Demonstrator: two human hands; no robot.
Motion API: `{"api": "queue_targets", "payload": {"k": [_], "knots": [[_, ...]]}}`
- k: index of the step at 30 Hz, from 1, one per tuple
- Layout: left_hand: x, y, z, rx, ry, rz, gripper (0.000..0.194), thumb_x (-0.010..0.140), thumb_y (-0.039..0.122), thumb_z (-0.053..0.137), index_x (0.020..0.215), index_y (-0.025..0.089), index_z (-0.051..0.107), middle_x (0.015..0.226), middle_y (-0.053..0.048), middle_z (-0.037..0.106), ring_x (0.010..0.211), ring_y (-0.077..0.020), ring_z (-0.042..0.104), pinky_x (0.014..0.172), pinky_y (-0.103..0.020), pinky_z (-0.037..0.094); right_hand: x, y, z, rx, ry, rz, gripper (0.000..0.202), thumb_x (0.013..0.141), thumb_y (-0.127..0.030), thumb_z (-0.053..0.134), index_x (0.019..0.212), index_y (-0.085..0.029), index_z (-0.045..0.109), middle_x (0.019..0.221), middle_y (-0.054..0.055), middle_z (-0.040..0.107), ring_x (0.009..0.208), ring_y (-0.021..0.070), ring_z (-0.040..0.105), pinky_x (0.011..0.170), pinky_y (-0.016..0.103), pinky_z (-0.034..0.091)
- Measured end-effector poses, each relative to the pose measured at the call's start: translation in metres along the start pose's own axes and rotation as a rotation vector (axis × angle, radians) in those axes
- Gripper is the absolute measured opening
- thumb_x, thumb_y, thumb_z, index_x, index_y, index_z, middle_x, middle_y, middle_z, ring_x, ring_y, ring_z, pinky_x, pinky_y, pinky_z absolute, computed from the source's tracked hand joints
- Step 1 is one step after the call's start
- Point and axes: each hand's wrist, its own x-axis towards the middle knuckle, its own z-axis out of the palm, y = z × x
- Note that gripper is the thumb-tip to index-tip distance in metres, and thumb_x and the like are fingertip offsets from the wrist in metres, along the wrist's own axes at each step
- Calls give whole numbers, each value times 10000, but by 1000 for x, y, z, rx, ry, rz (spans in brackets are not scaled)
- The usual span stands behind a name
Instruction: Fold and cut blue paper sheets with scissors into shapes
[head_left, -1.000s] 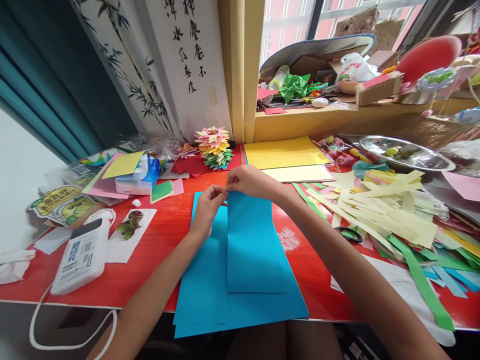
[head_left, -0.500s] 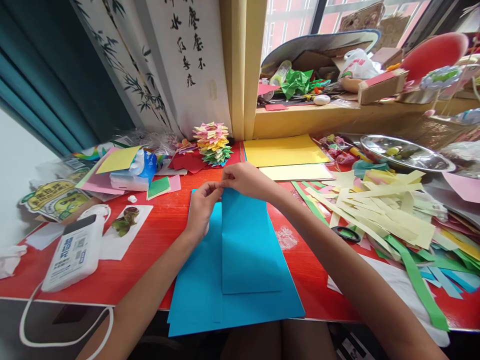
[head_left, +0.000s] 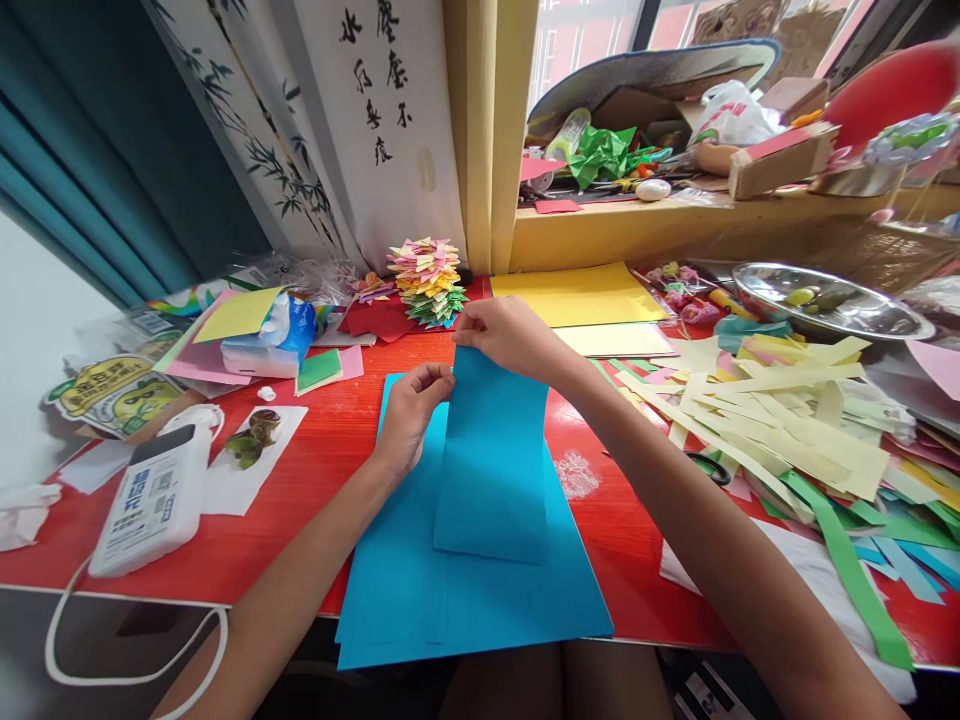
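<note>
From my head view, my right hand [head_left: 499, 328] pinches the upper end of the narrow blue paper [head_left: 491, 460], which runs from there toward six o'clock, long axis twelve-to-six, over wider blue sheets [head_left: 394, 570]. From my curled left hand [head_left: 409, 420], farther from that end, it lies toward four o'clock; whether those fingers grip its edge, I cannot tell.

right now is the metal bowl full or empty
Neither: the metal bowl holds a few green things, with bare metal showing around them.
</note>
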Motion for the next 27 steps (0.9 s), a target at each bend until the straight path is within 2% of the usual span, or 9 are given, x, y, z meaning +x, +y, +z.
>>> {"api": "queue_targets", "payload": {"k": [12, 20, 27], "knots": [[-3, -4, 2, 43, -88, -31, 113, 669, 242, 672, 716, 165, 605, 729, 25, 519, 696, -94, 446, 664, -209, 363, 1, 24, -26, -47, 206, 94, 146, 795, -238, 595, 703, -141, 652, 610, 4, 568, 580, 119, 467, 547, 234, 285], [-5, -4, 5, 91, -150, -41, 119, 663, 249, 679, 715, 171, 607, 730, 24, 530, 705, -99, 450, 664, -210, 355, -8, 42, -64, -81, 363, 203, 131, 775, -226, 625, 667, -152, 628, 605, 10, 546, 567, 125, 441, 576, 261, 330], [-6, 0, 3, 188, -200, -3, 120, 691, 274, 626, 723, 174, 566, 728, 18, 501, 672, -110, 472, 641, -234, 386, -25, 47, -99, -136, 538, 167, 140, 787, -220, 612, 744, -104, 676, 632, 39, 571, 567, 99, 426, 550, 253, 317]]}}
